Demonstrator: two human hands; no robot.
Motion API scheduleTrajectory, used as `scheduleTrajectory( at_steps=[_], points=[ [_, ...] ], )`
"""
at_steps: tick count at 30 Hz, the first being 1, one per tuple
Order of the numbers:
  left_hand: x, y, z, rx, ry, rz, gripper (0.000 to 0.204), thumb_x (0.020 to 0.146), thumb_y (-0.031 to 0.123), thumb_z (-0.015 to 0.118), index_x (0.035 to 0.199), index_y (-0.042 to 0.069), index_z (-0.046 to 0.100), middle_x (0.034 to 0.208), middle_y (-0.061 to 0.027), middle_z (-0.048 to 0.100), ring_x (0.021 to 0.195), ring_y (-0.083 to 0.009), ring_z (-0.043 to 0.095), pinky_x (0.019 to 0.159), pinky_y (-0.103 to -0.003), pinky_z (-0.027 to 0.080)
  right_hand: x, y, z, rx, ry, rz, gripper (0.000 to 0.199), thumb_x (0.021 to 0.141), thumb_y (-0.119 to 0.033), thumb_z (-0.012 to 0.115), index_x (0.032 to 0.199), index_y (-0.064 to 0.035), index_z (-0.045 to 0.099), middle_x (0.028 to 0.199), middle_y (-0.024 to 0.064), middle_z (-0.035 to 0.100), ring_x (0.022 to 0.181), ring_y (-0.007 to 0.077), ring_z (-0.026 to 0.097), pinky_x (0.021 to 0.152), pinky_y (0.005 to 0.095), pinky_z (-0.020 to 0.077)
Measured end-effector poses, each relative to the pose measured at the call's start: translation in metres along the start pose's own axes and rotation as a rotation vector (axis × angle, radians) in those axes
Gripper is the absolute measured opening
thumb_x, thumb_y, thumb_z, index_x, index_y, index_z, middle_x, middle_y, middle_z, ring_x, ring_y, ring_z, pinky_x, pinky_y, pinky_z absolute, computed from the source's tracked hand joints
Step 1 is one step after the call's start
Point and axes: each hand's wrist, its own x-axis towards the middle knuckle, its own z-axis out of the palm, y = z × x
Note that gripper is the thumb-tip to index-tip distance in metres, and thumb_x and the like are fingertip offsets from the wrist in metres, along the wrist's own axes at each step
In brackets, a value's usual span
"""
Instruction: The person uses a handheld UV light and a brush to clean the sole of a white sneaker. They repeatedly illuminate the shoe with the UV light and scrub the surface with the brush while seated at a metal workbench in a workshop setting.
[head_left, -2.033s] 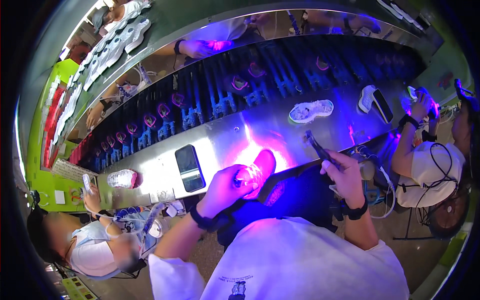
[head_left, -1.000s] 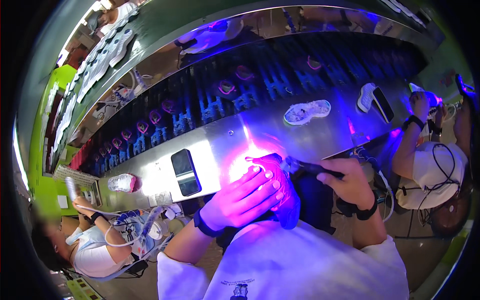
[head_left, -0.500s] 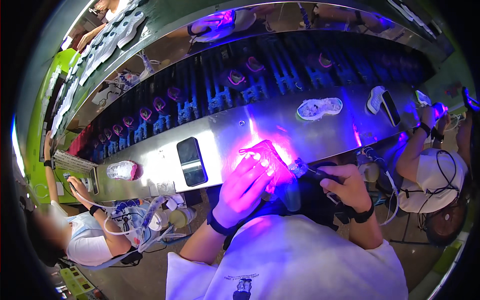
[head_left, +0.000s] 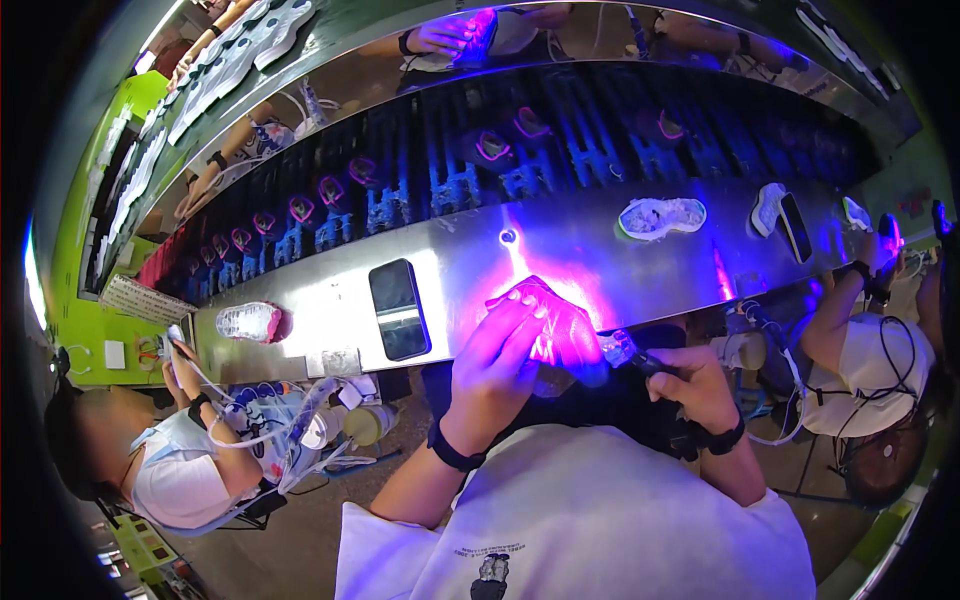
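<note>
Holding pink-lit shoe (head_left: 568, 330) and dark brush (head_left: 628, 353) in separate hands (head_left: 490, 365) (head_left: 698, 388)

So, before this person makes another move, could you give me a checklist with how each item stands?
1. Left hand has a grip on the shoe upper: ok, the fingers lie over it.
2. Right hand has a grip on the brush: ok, it holds the dark handle.
3. Brush head is lined up with the shoe upper: ok, it is right by its right side.
4. Bristles press on the surface: cannot tell, touch and near-touch look alike here.
5. Phone is clear of both hands: ok, it lies on the metal bench to their left.
6. Shoe upper is evenly coated: cannot tell, the pink glare hides it.
</note>
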Motion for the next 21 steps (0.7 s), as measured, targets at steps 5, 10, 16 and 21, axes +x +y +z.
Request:
scheduleTrajectory(
  at_steps=[5,10,16,21],
  points=[
    [0.002,0.005,0.014,-0.022,-0.060,-0.083,0.063,0.066,-0.008,0.076,0.126,0.007,0.069,0.128,-0.0166,0.067,0.116,-0.0367,0.067,0.098,-0.043,0.057,-0.018,0.024,-0.003,0.080,0.045,0.058,0.038,0.095,-0.016,0.071,0.126,0.0061,0.069,0.079,0.0039,0.068,0.067,0.0063,0.056,0.061,0.0228,0.0440],
    [0.006,0.017,0.021,0.036,-0.148,-0.150,0.062,0.069,-0.008,0.074,0.128,0.007,0.068,0.126,-0.0154,0.067,0.112,-0.0336,0.070,0.093,-0.040,0.059,-0.025,0.027,-0.004,0.075,0.155,0.051,0.031,0.092,-0.006,0.075,0.122,0.0025,0.072,0.086,0.0020,0.071,0.077,0.0079,0.062,0.072,0.0256,0.0507],
    [0.018,0.024,0.014,0.022,-0.246,-0.217,0.055,0.071,-0.006,0.076,0.125,0.005,0.070,0.121,-0.0157,0.069,0.105,-0.0324,0.072,0.089,-0.038,0.059,-0.017,-0.006,-0.029,-0.399,0.153,-0.132,0.033,0.087,-0.003,0.077,0.120,-0.0005,0.073,0.087,0.0066,0.073,0.080,0.0112,0.065,0.076,0.0278,0.0521],
    [0.022,0.013,0.000,-0.234,-0.312,-0.226,0.047,0.070,0.002,0.082,0.116,0.003,0.073,0.105,-0.0152,0.073,0.098,-0.0328,0.073,0.086,-0.038,0.059,-0.004,-0.024,-0.040,-0.590,0.035,-0.175,0.035,0.084,-0.005,0.079,0.118,-0.0039,0.074,0.080,0.0119,0.067,0.071,0.0178,0.064,0.067,0.0301,0.0488]
  ],
)
